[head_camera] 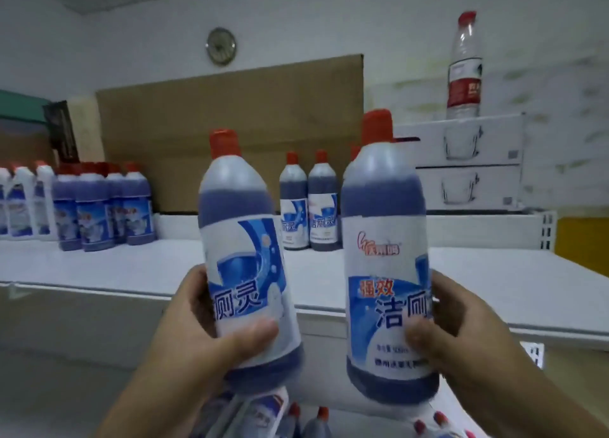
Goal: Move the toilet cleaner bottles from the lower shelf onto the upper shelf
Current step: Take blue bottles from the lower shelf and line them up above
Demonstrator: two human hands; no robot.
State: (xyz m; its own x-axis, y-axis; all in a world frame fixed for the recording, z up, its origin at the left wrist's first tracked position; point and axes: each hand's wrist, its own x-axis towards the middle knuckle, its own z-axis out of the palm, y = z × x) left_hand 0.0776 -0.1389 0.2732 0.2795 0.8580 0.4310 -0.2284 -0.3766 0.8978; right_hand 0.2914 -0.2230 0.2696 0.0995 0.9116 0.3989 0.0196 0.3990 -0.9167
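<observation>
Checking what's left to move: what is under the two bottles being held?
Red-capped toilet cleaner bottles show below. The left hand, right hand, left bottle and right bottle cover the rest, so no count.

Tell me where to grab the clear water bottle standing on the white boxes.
Round the red-labelled middle, probably, coming level from the front: the water bottle stands upright on the top white box, straight-sided there, tapering above.
</observation>
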